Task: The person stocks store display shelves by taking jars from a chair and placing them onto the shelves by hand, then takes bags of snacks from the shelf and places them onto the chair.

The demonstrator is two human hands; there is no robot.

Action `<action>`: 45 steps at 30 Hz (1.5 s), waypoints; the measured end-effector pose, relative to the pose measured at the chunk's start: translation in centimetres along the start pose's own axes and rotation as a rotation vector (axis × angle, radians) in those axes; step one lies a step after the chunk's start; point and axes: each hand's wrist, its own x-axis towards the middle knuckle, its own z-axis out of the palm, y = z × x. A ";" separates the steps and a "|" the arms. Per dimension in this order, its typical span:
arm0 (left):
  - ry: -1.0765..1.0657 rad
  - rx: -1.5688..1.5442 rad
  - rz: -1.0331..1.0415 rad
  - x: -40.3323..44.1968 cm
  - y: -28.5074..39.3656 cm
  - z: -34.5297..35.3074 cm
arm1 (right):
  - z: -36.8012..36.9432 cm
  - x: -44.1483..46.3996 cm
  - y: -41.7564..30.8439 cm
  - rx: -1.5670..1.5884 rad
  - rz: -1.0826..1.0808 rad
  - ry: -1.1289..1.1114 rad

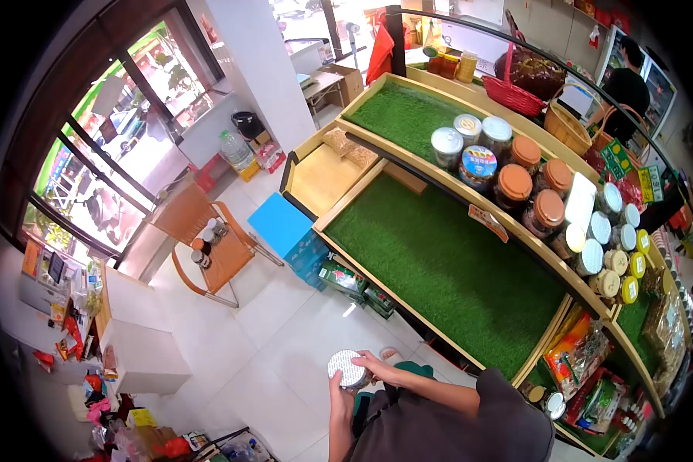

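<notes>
A jar with a silver-white patterned lid (347,369) is held in front of my body, above the tiled floor. My left hand (340,395) is closed around its near left side, with the thumb up by the lid's edge. On the other side my right hand (375,367) grips the jar, its fingers at the rim of the lid. Most of the jar's body is hidden under the lid and behind my hands, so its contents cannot be made out.
A display stand lined with green turf (446,246) stands ahead to the right, with several lidded jars (513,185) on its upper tier. A blue box (285,223) is beside it. Small jars stand on a brown chair (222,250). Another person (628,85) is at the back right.
</notes>
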 end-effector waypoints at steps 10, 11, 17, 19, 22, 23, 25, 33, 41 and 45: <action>0.074 -0.190 -0.100 9.9 7.7 -7.4 | 5.4 11.7 -7.3 0.036 0.090 -0.039; 0.099 -0.196 -0.090 10.8 9.5 -8.1 | 6.5 13.4 -7.9 0.015 0.088 -0.058; 0.065 -0.219 -0.123 15.1 20.4 -13.5 | 14.2 22.1 -13.4 -0.110 0.187 -0.040; 0.065 -0.207 -0.083 16.8 23.5 -16.0 | 17.2 25.0 -15.5 -0.164 0.163 -0.061; 0.024 -0.221 -0.039 19.8 27.4 -19.5 | 20.6 28.4 -18.5 -0.164 0.130 -0.045; 0.022 -0.180 -0.037 20.8 28.6 -20.6 | 21.7 29.2 -19.0 -0.138 0.123 -0.043; -0.004 -0.164 -0.035 21.8 31.9 -20.9 | 22.8 32.8 -18.3 -0.091 0.116 0.038; 0.051 0.051 -0.152 30.9 38.1 -24.2 | 24.0 44.9 -21.4 0.212 0.160 -0.058; 0.235 -0.140 -0.237 39.6 46.6 -29.0 | 28.6 58.1 -28.8 0.020 0.292 -0.051; 0.213 -0.066 -0.220 44.9 50.8 -29.8 | 29.3 62.1 -32.6 0.109 0.282 -0.030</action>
